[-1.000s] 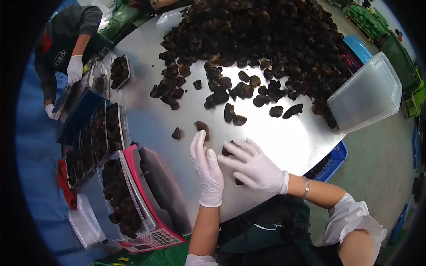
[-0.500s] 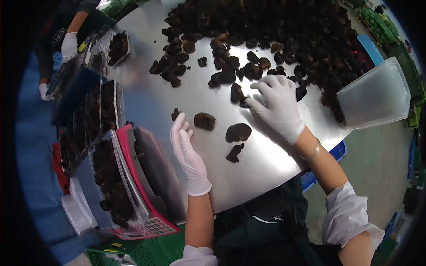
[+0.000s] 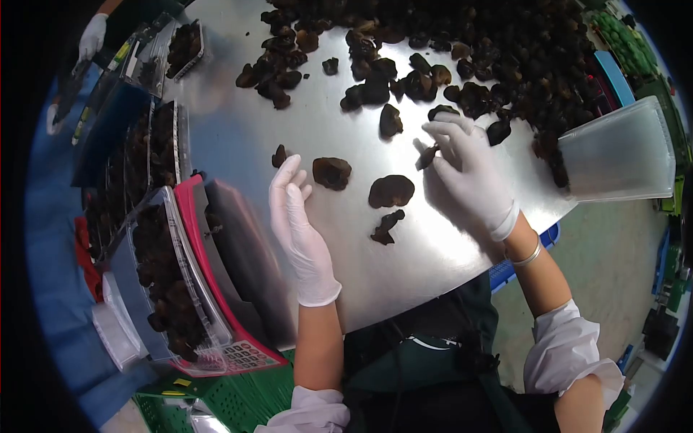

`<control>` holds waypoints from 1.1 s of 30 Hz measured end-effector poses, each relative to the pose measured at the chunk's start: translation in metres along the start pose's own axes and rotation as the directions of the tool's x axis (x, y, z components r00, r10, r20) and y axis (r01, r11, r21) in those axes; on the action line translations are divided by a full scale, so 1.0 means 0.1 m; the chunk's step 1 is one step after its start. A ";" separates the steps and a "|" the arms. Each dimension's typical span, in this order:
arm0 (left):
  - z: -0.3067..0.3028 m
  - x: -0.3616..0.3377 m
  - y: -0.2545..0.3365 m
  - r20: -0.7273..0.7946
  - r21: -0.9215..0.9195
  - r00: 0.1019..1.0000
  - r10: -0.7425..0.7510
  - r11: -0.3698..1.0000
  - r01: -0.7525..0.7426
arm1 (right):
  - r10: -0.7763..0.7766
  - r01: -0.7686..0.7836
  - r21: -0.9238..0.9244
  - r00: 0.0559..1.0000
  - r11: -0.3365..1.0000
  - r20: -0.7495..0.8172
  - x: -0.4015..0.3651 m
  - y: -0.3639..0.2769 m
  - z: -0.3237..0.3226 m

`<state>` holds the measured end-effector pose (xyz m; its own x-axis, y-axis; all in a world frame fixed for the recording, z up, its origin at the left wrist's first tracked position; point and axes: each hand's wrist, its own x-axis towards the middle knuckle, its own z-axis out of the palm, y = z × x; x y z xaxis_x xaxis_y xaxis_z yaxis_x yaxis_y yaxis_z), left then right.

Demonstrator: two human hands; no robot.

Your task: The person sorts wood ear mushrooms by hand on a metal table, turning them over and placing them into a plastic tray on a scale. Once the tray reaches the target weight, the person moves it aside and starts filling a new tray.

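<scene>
Both my hands wear white gloves over a steel table (image 3: 404, 260). My left hand (image 3: 296, 224) lies flat on the table, fingers together, holding nothing, just left of a loose dark mushroom piece (image 3: 332, 172). My right hand (image 3: 469, 169) pinches a small dark mushroom piece (image 3: 427, 155) between thumb and fingers. Two more pieces (image 3: 391, 190) (image 3: 385, 227) lie between my hands. A big heap of dark mushrooms (image 3: 469, 50) covers the far side of the table.
A clear tray full of mushrooms (image 3: 170, 281) sits on a red scale (image 3: 242, 353) at my left. More filled trays (image 3: 155, 155) stand beyond it. An empty clear box (image 3: 621, 155) lies at the right edge. Another person's gloved hand (image 3: 92, 35) works at the far left.
My right hand reached out to the heap's edge, then drew back a little with a small piece pinched in it. My left hand stayed flat. The view shifted.
</scene>
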<state>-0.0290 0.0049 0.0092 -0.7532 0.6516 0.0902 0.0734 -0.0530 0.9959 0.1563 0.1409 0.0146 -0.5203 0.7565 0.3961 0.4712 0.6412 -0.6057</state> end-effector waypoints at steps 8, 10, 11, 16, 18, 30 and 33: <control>-0.04 0.01 -0.01 -0.005 0.023 1.000 -0.017 1.000 0.017 | -0.336 0.359 0.029 0.839 0.933 0.427 -0.35 -0.38 0.06; -0.05 0.04 -0.04 0.001 0.053 1.000 -0.021 0.998 0.021 | -0.385 0.402 0.049 0.824 0.914 0.416 -0.30 -0.27 0.03; -0.05 0.04 -0.07 0.023 0.104 1.000 0.001 0.995 -0.004 | -0.355 0.314 0.169 0.866 0.934 0.352 -0.22 -0.19 -0.01; 0.02 0.00 -0.04 0.109 0.307 0.992 0.067 0.947 -0.098 | -0.023 -0.055 0.389 0.981 0.920 0.191 0.26 0.14 -0.07; 0.04 -0.02 -0.03 0.123 0.355 0.988 0.094 0.926 -0.132 | 0.106 -0.220 0.555 0.967 0.802 0.230 0.31 0.25 0.12; 0.02 -0.02 -0.05 0.170 0.419 0.980 0.107 0.892 -0.170 | 0.226 -0.517 0.829 0.852 0.214 0.473 0.43 0.01 -0.26; 0.00 0.01 -0.13 0.156 0.374 0.982 0.110 0.913 -0.162 | 0.274 -0.558 0.549 0.812 0.622 0.515 0.55 -0.20 -0.03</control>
<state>-0.0304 0.0061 -0.0036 -0.6291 0.7520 0.1969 0.4334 0.1291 0.8919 0.1208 0.1701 0.0505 -0.6607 0.7236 -0.1998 0.1927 -0.0938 -0.9768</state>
